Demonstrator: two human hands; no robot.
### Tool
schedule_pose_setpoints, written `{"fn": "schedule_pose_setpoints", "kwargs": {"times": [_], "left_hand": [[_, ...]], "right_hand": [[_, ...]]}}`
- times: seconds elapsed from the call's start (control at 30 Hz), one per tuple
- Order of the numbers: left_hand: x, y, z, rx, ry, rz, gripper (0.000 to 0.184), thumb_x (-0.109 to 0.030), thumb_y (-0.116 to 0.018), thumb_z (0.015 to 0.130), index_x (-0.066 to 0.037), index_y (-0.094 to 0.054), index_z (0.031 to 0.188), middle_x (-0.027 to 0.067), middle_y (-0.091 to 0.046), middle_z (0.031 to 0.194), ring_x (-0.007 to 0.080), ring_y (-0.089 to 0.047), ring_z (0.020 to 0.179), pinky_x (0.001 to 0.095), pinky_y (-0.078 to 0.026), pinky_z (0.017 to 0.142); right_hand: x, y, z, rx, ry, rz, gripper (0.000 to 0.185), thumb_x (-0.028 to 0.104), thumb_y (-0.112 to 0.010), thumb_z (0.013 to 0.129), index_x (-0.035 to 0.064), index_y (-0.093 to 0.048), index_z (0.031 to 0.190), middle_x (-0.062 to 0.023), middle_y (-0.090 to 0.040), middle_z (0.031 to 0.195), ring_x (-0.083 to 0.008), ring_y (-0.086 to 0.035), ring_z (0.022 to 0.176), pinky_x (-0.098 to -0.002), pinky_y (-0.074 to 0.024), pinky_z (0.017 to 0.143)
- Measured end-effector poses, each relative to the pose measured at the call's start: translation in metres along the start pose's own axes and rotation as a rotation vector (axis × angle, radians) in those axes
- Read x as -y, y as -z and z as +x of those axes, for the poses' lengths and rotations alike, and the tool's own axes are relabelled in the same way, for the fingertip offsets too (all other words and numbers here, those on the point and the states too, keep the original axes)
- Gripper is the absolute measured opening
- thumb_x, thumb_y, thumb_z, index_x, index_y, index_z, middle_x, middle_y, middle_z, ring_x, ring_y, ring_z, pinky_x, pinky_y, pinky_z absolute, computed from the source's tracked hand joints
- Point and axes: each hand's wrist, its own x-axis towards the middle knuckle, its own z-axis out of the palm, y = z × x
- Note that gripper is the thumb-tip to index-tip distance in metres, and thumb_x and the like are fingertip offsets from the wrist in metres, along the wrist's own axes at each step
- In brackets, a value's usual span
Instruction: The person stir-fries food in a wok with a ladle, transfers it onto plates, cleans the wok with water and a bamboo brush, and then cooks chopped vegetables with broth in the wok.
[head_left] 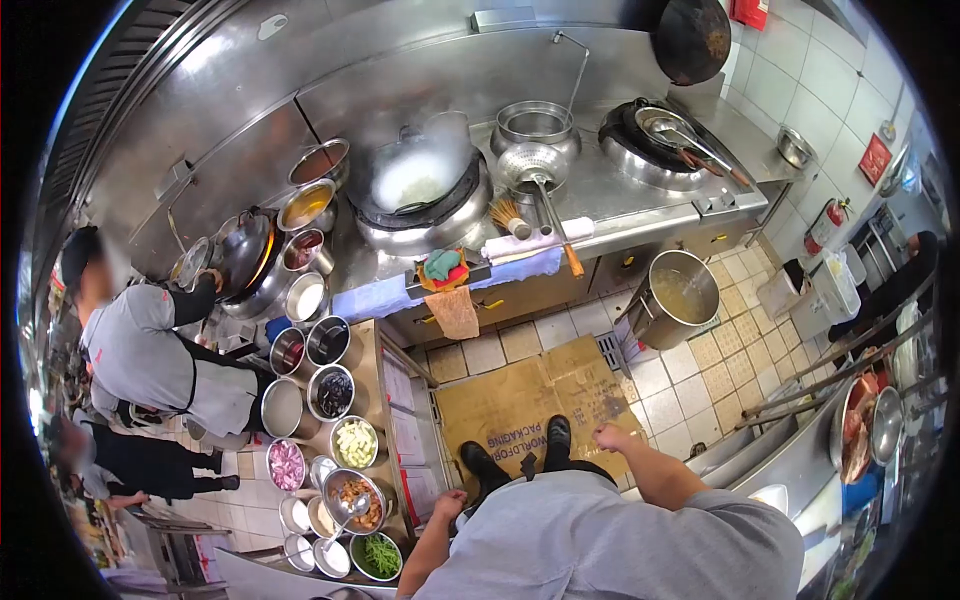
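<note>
My left hand (pixel 450 503) is at my side, to the right of the counter with the ingredient bowls; its fingers look curled, but too small to make out. Over the cardboard (pixel 590 390) on the floor, my right hand (pixel 610 435) hangs with its fingers bent inward, and whether it holds anything is hidden. Nearest to my left hand are a bowl of brown pieces (pixel 362 492) with a ladle and a bowl of green strips (pixel 376 556). A steaming wok (pixel 415 185) sits on the stove ahead.
A person in grey (pixel 150 330) works at a wok on the left; another person (pixel 140 460) stands behind. A large pot of liquid (pixel 683 290) stands on the tiles at right. Strainer and ladle (pixel 535 170) rest over a pot. Rails and a meat bowl (pixel 855 430) are at far right.
</note>
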Motion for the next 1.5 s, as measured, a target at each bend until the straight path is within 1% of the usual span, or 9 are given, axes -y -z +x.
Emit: {"fn": "schedule_pose_setpoints", "kwargs": {"times": [0.33,0.5,0.57,0.7,0.9,0.97,1.3,1.43,1.5], "left_hand": [[-0.005,-0.001,0.001,0.045,0.081,-0.11,0.028,-0.031,-0.058,0.082,-0.012,-0.064,0.102,0.0055,-0.067,0.093,0.0169,-0.063,0.084,0.0309,-0.048,0.076],[0.037,-0.009,0.019,0.073,0.172,-0.168,0.029,-0.032,-0.057,0.082,-0.014,-0.063,0.104,0.0056,-0.066,0.098,0.0185,-0.062,0.091,0.0317,-0.047,0.081],[0.027,-0.001,0.005,0.037,0.124,0.028,0.031,-0.034,-0.056,0.082,-0.015,-0.063,0.105,0.0062,-0.065,0.102,0.0218,-0.06,0.098,0.0334,-0.045,0.085],[0.014,0.001,-0.007,0.027,0.142,0.018,0.031,-0.034,-0.055,0.082,-0.015,-0.063,0.104,0.0068,-0.064,0.104,0.0236,-0.058,0.102,0.0343,-0.044,0.088],[0.013,-0.005,0.0,0.038,0.102,0.07,0.029,-0.031,-0.055,0.08,-0.015,-0.065,0.102,0.0076,-0.065,0.103,0.0215,-0.06,0.099,0.033,-0.045,0.086],[0.048,-0.025,0.03,0.05,0.075,-0.077,0.028,-0.03,-0.055,0.081,-0.015,-0.065,0.103,0.0079,-0.065,0.1,0.0214,-0.061,0.096,0.0329,-0.046,0.085],[0.03,-0.005,0.014,0.054,0.084,-0.152,0.025,-0.029,-0.054,0.083,-0.013,-0.064,0.1,0.0054,-0.066,0.095,0.0174,-0.063,0.085,0.0314,-0.048,0.077],[0.027,0.005,0.01,0.076,-0.029,0.106,0.037,-0.037,-0.048,0.086,-0.009,-0.062,0.106,0.0122,-0.064,0.103,0.0264,-0.06,0.097,0.035,-0.046,0.084],[0.037,0.005,0.015,0.085,0.069,-0.001,0.039,-0.038,-0.045,0.087,-0.01,-0.062,0.107,0.0134,-0.062,0.108,0.0272,-0.057,0.104,0.0354,-0.043,0.089]], "right_hand": [[0.007,-0.047,0.012,0.125,0.2,-0.102,0.031,0.031,-0.05,0.081,0.0055,-0.062,0.095,-0.0077,-0.063,0.076,-0.0184,-0.059,0.06,-0.0329,-0.0476,0.05],[0.008,-0.022,0.001,0.102,0.091,-0.123,0.032,0.031,-0.049,0.082,0.0055,-0.062,0.095,-0.0071,-0.064,0.078,-0.018,-0.06,0.061,-0.0325,-0.0481,0.05],[0.001,-0.016,0.004,0.088,0.05,-0.133,0.032,0.031,-0.049,0.082,0.0052,-0.062,0.095,-0.0068,-0.064,0.078,-0.0177,-0.06,0.061,-0.0324,-0.0479,0.05],[-0.001,-0.013,0.004,0.045,0.043,-0.087,0.032,0.031,-0.049,0.081,0.0052,-0.062,0.094,-0.0084,-0.063,0.072,-0.0194,-0.059,0.056,-0.0323,-0.0478,0.049],[0.004,-0.019,0.004,0.09,0.06,-0.095,0.035,0.034,-0.05,0.083,0.005,-0.06,0.101,-0.0086,-0.063,0.077,-0.0162,-0.06,0.06,-0.0292,-0.0468,0.049],[0.007,-0.022,0.006,0.111,0.085,-0.104,0.037,0.034,-0.05,0.083,0.0059,-0.06,0.105,-0.009,-0.064,0.077,-0.0159,-0.061,0.061,-0.0299,-0.0472,0.05],[0.008,-0.013,-0.005,0.086,0.064,-0.136,0.036,0.036,-0.051,0.083,0.0057,-0.061,0.099,-0.0081,-0.063,0.071,-0.0168,-0.059,0.056,-0.03,-0.0453,0.047],[-0.006,-0.015,0.002,0.07,0.045,-0.079,0.034,0.036,-0.052,0.083,0.0059,-0.062,0.095,-0.0067,-0.062,0.071,-0.0159,-0.059,0.057,-0.0293,-0.0448,0.047],[-0.003,-0.01,0.002,0.04,0.058,-0.031,0.034,0.037,-0.051,0.083,0.0059,-0.063,0.094,-0.0062,-0.063,0.072,-0.0154,-0.059,0.059,-0.029,-0.0452,0.047]]}}
